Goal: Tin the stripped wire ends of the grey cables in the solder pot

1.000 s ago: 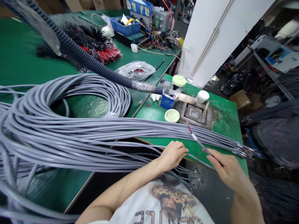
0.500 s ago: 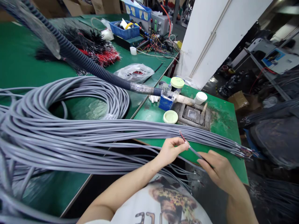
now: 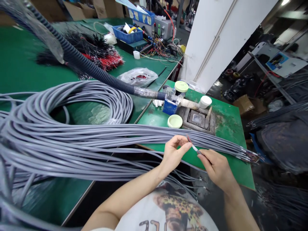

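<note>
A person's left hand (image 3: 174, 154) pinches the red wire (image 3: 188, 139) at the tip of a thin grey cable (image 3: 198, 152) between thumb and forefinger. The right hand (image 3: 216, 167) pinches the grey jacket just beside it, a white sleeve (image 3: 193, 148) showing between them, just in front of a long bundle of grey cables (image 3: 144, 136) on a green bench (image 3: 227, 128).

Left hand (image 3: 173, 153) and right hand (image 3: 216, 167) pinching a thin grey cable (image 3: 194, 148), long grey cable bundle (image 3: 120, 134) just behind, green workbench (image 3: 226, 126) below
</note>
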`<state>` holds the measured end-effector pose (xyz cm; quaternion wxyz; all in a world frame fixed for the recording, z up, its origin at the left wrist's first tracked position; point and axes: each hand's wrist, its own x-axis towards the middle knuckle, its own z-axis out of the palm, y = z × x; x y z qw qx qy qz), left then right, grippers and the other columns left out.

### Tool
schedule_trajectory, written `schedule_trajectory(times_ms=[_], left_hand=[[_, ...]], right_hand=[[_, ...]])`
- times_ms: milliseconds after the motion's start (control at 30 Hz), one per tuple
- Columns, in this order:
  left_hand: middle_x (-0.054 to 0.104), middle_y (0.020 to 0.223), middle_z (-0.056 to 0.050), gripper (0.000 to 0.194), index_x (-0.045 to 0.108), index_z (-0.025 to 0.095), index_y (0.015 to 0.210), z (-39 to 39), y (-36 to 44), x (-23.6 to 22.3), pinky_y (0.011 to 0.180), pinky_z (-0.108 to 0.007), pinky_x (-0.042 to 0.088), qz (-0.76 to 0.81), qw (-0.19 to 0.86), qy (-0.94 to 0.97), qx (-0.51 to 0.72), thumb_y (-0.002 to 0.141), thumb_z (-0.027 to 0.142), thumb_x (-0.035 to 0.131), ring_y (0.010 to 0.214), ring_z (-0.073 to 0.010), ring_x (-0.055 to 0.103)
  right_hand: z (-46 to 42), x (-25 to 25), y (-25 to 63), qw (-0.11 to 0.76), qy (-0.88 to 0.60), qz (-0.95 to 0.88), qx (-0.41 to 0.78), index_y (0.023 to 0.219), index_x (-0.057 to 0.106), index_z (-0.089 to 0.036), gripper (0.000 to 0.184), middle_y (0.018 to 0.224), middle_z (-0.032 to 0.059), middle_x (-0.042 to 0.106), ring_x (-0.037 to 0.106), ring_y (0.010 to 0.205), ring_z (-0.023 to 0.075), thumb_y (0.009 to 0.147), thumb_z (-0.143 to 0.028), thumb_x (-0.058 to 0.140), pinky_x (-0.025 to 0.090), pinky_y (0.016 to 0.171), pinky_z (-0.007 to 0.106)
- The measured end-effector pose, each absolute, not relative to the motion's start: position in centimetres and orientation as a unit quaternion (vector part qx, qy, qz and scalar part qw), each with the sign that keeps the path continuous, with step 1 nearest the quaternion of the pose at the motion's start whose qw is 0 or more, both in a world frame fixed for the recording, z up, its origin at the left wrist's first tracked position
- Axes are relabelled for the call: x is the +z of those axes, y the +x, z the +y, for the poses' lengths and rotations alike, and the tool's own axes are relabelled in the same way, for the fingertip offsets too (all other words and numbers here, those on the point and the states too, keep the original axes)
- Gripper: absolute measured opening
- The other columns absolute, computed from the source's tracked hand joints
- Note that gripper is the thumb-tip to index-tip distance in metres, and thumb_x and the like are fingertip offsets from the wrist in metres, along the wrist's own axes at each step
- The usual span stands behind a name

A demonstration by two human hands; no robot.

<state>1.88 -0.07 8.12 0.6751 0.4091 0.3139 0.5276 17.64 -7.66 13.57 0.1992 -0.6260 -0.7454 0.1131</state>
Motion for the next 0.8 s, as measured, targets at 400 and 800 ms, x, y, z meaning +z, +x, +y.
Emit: schedule_trajectory(times_ms=[400,800], left_hand=[[0.060,0.063,0.002,0.015,0.060,0.015,0.072,-0.2,2.9,8.2,0.060,-0.021,0.038,0.236,0.806,0.238,0.488,0.074,0.025,0.071,0.059,-0.0084,0.050],[0.060,0.060,0.002,0.014,0.062,0.013,0.073,0.7,3.3,8.9,0.055,-0.019,0.036,0.235,0.823,0.224,0.466,0.069,0.020,0.074,0.054,-0.0064,0.050]], right_hand=[[-6.9,13.5,18.3,0.242,-0.613,-0.720,0.219,0.094,0.063,-0.019,0.026,0.072,0.0018,0.061,0.056,0.064,0.0141,0.097,-0.030,0.040,0.043,0.063,0.025],[-6.5,13.6,19.2,0.228,-0.611,-0.703,0.283,0.093,0.065,-0.018,0.029,0.067,0.0002,0.056,0.052,0.061,0.0126,0.097,-0.033,0.040,0.040,0.061,0.024]])
